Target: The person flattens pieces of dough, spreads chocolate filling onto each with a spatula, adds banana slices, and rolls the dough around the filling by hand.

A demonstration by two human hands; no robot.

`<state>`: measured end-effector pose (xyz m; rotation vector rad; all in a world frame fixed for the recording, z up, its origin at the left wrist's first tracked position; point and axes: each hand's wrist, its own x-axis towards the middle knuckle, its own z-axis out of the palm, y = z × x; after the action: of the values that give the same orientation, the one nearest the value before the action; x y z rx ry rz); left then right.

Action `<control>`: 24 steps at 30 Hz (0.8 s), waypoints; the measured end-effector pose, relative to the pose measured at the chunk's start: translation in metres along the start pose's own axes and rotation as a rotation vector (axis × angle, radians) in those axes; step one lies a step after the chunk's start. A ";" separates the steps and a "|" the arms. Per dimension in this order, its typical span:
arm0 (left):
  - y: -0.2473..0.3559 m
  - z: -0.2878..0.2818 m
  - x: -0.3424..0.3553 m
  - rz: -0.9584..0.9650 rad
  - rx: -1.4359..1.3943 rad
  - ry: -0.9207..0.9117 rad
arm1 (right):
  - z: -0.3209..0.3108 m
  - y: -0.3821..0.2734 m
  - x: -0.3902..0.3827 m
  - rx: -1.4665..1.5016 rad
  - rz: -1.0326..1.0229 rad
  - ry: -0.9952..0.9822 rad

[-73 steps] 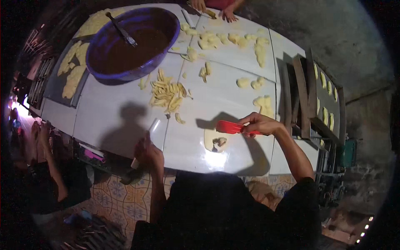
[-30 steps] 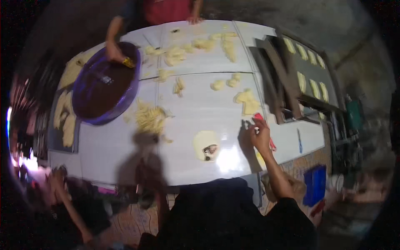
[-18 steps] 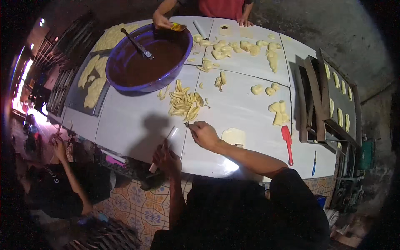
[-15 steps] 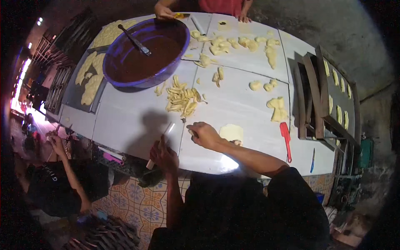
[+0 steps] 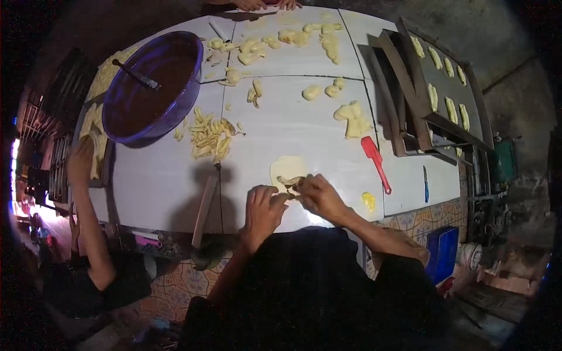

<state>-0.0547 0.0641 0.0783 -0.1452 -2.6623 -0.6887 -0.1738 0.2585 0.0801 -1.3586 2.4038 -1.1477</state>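
My left hand (image 5: 263,213) is curled at the near edge of a flat dough piece (image 5: 281,168); what its fingertips grip is unclear. My right hand (image 5: 321,200) pinches a banana piece (image 5: 290,180) with brown filling over that dough. A pale rolling pin (image 5: 204,207) lies left of my hands. A red spatula (image 5: 374,158) and a blue-handled knife (image 5: 425,185) lie to the right. A heap of banana slices (image 5: 208,131) is beyond the pin, and a yellow smear (image 5: 368,200) is beside my right wrist.
A purple tub (image 5: 153,126) of brown filling stands back left, beside a dough tray (image 5: 107,165). Dough lumps (image 5: 351,120) lie beyond. Metal trays (image 5: 445,88) with shaped dough stand right. A co-worker's arm (image 5: 88,216) reaches in left; another person's hands (image 5: 252,4) are opposite.
My right hand has left the spatula and come over the dough; my left hand has left the rolling pin and joined it. The left co-worker's arm has reached to the tray.
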 end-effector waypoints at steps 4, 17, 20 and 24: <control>-0.015 0.036 -0.010 0.013 0.047 0.065 | 0.035 0.022 -0.015 -0.018 -0.114 0.085; -0.023 0.021 0.039 0.001 0.030 0.213 | 0.015 0.013 0.029 -0.198 -0.145 0.163; -0.041 0.031 0.031 0.041 -0.024 0.094 | 0.023 0.021 0.030 -0.118 -0.110 0.092; -0.056 0.039 0.028 0.056 0.106 0.112 | 0.039 0.034 0.039 -0.075 -0.001 0.195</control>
<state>-0.1047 0.0342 0.0325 -0.1478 -2.5703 -0.5206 -0.2010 0.2173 0.0387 -1.3255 2.6050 -1.2568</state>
